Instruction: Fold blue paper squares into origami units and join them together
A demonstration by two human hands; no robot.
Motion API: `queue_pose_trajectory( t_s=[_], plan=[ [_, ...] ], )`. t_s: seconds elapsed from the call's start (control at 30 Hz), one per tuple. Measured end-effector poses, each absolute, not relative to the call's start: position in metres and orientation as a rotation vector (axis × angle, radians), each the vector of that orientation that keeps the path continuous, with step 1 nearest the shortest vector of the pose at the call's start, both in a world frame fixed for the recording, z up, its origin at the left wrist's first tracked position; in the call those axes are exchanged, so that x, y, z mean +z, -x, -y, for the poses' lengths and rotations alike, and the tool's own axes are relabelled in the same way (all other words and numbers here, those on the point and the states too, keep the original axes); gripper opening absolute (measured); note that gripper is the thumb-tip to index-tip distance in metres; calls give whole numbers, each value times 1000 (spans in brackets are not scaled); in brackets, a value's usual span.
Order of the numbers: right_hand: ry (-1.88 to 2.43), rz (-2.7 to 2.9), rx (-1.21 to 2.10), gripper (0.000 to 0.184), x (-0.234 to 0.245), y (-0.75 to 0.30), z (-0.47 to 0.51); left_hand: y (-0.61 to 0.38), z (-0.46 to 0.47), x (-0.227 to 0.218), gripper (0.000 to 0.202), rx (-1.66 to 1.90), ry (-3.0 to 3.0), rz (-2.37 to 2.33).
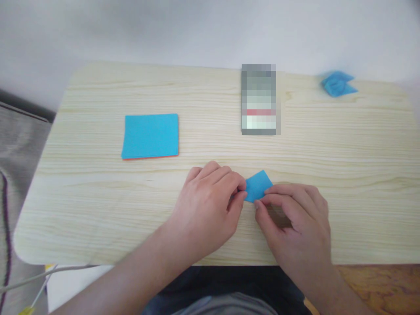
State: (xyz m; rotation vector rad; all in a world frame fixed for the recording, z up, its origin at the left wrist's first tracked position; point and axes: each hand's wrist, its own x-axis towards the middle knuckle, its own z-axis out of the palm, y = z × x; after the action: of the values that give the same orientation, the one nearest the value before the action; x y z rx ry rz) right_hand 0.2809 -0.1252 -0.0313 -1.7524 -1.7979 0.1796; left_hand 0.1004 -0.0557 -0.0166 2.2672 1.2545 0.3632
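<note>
A small folded piece of blue paper (258, 184) lies on the pale wooden table (98, 210) near its front edge. My left hand (210, 203) pinches the paper's left corner with curled fingers. My right hand (295, 223) pinches its lower right edge, fingers bent over it. Both hands rest on the tabletop. Part of the paper is hidden under my fingertips.
A stack of blue paper sheets (151, 135) with a red sheet at the bottom lies at the left middle. A blurred upright rectangular object (258, 99) stands at the back centre. A folded blue paper figure (337, 83) sits at the far right corner. Cables (39, 282) hang at lower left.
</note>
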Motion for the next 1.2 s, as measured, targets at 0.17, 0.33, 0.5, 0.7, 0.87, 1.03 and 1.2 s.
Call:
queue_pose_trajectory(
  t_s=[0.17,0.33,0.5,0.7,0.87,1.03,1.2],
  plan=[
    [1753,1797,190,6,-31,-281,126,-99,57,-18,4,372,-2248,-1254],
    [1753,1796,197,6,-31,-282,126,-98,59,-19,8,421,-2201,-1262],
    [1760,1786,208,6,-30,-281,126,-96,59,-19,8,435,-2204,-1233],
    [1759,1778,207,6,-31,-281,126,-94,58,-20,9,425,-2224,-1194],
    [1767,1782,214,6,-32,-283,127,-93,60,-20,15,419,-2235,-1176],
    [1750,1828,213,23,-34,-285,128,-89,61,-20,17,454,-2235,-1209],
    [1754,1855,203,24,-34,-284,129,-84,61,-21,18,473,-2230,-1217]
  ],
)
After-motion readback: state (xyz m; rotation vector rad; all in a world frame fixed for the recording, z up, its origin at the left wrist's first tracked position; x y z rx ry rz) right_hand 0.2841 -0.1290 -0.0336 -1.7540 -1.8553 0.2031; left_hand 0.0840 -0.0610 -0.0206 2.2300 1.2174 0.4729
